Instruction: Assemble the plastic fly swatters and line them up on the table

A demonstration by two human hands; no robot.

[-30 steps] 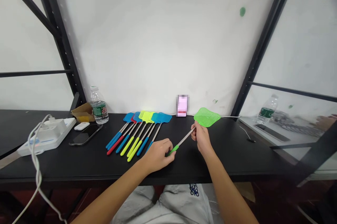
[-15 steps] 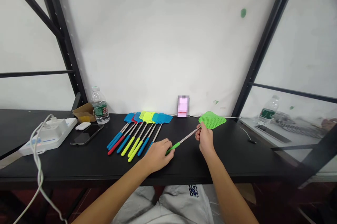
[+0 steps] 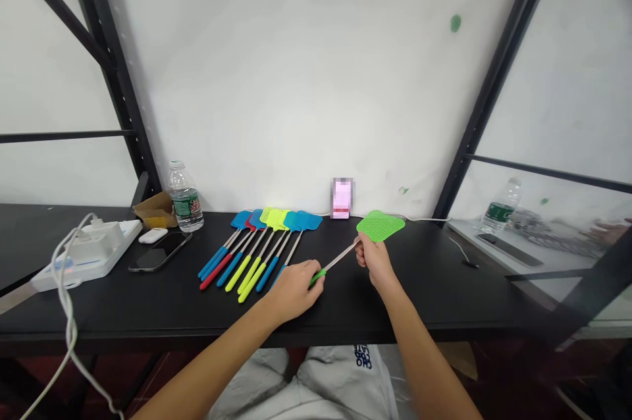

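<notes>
A green fly swatter (image 3: 381,226) with a metal rod is held in both hands above the black table. My left hand (image 3: 295,288) is wrapped round its green handle, most of which the fingers hide. My right hand (image 3: 374,259) grips the rod just below the perforated head, which points up and to the right. Left of my left hand, several fly swatters (image 3: 257,262) with blue, red and yellow handles lie side by side, heads toward the wall, partly overlapping. The lower end of the rightmost blue handle is hidden behind my left hand.
At the left are a white power strip (image 3: 93,252) with cables, a white case (image 3: 153,236), a dark phone (image 3: 160,252), a water bottle (image 3: 185,199) and a cardboard box (image 3: 157,209). A blurred pink-screened device (image 3: 342,199) leans on the wall. A short cable (image 3: 469,263) lies right.
My right hand has moved left toward my left hand, and the swatter's head came with it. The visible rod is shorter. My left hand stays nearly in place.
</notes>
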